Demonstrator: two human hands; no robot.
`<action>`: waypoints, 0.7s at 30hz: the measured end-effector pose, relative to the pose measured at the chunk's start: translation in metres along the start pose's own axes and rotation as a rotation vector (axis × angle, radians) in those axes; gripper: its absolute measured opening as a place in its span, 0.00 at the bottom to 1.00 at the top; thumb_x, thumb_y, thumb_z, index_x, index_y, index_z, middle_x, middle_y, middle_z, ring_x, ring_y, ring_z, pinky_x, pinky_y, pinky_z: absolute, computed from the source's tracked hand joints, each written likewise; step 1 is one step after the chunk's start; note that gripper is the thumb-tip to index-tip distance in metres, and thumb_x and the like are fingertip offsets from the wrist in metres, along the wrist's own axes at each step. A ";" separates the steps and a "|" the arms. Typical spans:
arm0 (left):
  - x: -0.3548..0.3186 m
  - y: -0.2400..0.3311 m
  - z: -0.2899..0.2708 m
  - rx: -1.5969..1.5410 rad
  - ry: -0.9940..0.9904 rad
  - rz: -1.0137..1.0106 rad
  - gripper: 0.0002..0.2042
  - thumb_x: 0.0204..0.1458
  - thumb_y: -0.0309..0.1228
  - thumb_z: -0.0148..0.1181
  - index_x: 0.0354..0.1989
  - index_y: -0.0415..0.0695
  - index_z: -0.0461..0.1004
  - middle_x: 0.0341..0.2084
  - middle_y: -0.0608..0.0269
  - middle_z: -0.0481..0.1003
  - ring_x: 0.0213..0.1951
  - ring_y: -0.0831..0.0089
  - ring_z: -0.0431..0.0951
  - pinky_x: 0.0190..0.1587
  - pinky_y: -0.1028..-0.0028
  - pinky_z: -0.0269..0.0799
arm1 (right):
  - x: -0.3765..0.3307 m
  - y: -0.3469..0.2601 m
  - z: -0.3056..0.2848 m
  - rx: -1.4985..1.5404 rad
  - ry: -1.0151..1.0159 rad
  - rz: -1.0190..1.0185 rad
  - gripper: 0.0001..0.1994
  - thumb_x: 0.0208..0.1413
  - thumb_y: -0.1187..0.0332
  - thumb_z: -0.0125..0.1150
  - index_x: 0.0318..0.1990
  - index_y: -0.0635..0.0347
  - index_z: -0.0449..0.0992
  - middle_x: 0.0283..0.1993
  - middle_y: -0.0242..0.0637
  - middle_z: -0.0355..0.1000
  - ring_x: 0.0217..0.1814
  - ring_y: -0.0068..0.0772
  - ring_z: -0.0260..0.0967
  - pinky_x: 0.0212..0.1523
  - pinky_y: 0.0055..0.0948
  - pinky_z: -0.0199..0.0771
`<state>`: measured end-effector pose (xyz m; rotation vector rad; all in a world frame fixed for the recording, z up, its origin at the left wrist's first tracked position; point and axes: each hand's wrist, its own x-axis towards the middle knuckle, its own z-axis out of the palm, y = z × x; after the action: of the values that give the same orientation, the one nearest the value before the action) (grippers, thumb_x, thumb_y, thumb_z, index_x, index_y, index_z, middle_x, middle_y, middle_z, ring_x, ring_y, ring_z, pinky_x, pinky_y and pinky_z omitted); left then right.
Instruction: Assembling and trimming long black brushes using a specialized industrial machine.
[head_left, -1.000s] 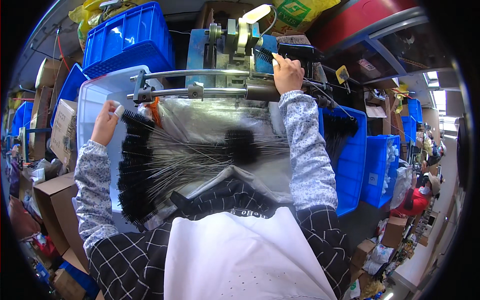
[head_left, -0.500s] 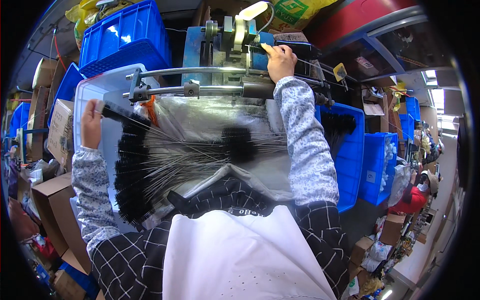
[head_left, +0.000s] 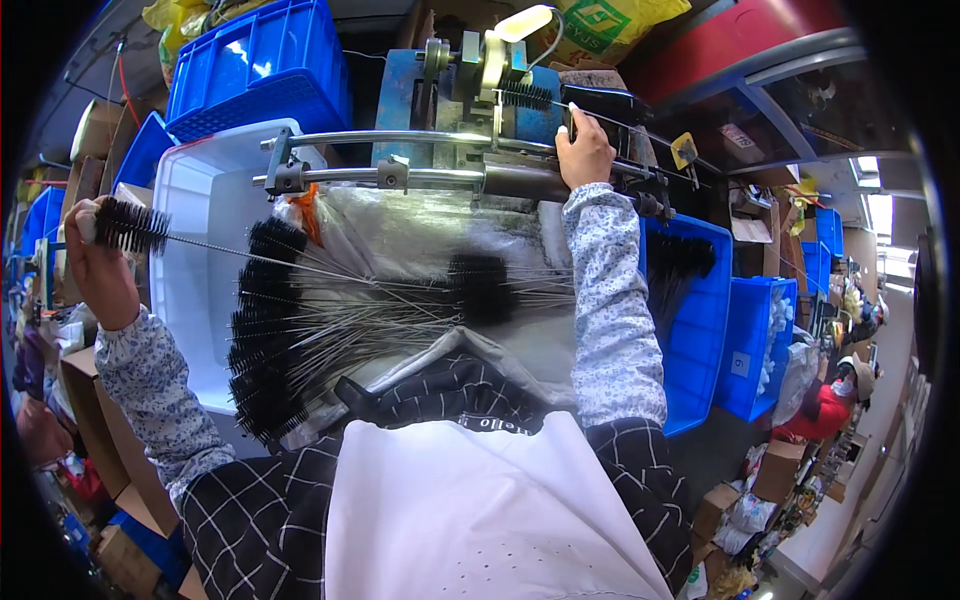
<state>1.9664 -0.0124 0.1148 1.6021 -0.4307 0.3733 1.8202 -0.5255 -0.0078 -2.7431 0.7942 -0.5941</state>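
My left hand [head_left: 100, 265] is closed at the white tip of a black twisted-wire brush [head_left: 132, 227], beyond the left side of the white bin [head_left: 207, 330]. The brush's thin wire stem runs right, over a pile of similar brushes [head_left: 265, 340] across my lap. At the blue machine [head_left: 400, 100], another black bristle brush [head_left: 527, 95] lies crosswise, its wire stretching to the right. My right hand [head_left: 587, 150] is beside that wire, index fingertip near it and the thumb apart from the index finger. Whether it touches the wire is unclear.
Metal rods [head_left: 430, 179] cross in front of the machine. A lamp [head_left: 524, 23] hangs above it. A blue crate [head_left: 255, 75] stands at the back left. More brushes lie in a blue bin [head_left: 690, 390] on the right. A person in red [head_left: 815, 410] is farther right.
My left hand has moved left and slightly down, drawing a brush away from the pile. My right hand has shifted right and down off the brush at the machine, exposing its bristles.
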 end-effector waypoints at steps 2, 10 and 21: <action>-0.001 0.005 -0.005 0.043 0.034 -0.005 0.14 0.55 0.36 0.42 0.44 0.41 0.64 0.39 0.61 0.68 0.41 0.74 0.68 0.47 0.74 0.62 | 0.000 -0.007 0.004 0.021 -0.010 -0.005 0.19 0.44 0.66 0.51 0.48 0.56 0.67 0.45 0.37 0.67 0.47 0.37 0.63 0.45 0.40 0.59; -0.001 0.009 -0.040 0.060 0.042 0.027 0.13 0.56 0.31 0.38 0.47 0.38 0.60 0.43 0.58 0.67 0.47 0.67 0.67 0.53 0.70 0.60 | -0.004 -0.037 0.015 0.030 0.023 -0.017 0.18 0.45 0.67 0.50 0.47 0.56 0.67 0.44 0.37 0.67 0.47 0.38 0.63 0.45 0.39 0.59; -0.003 0.012 0.017 -0.099 -0.017 -0.072 0.14 0.55 0.37 0.43 0.44 0.40 0.64 0.38 0.60 0.69 0.41 0.71 0.69 0.47 0.74 0.62 | -0.007 -0.071 0.028 -0.023 0.023 -0.046 0.18 0.47 0.66 0.49 0.48 0.55 0.65 0.40 0.33 0.67 0.41 0.33 0.64 0.41 0.40 0.56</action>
<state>1.9577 -0.0295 0.1231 1.5208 -0.3980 0.2796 1.8599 -0.4598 -0.0123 -2.7872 0.7493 -0.6308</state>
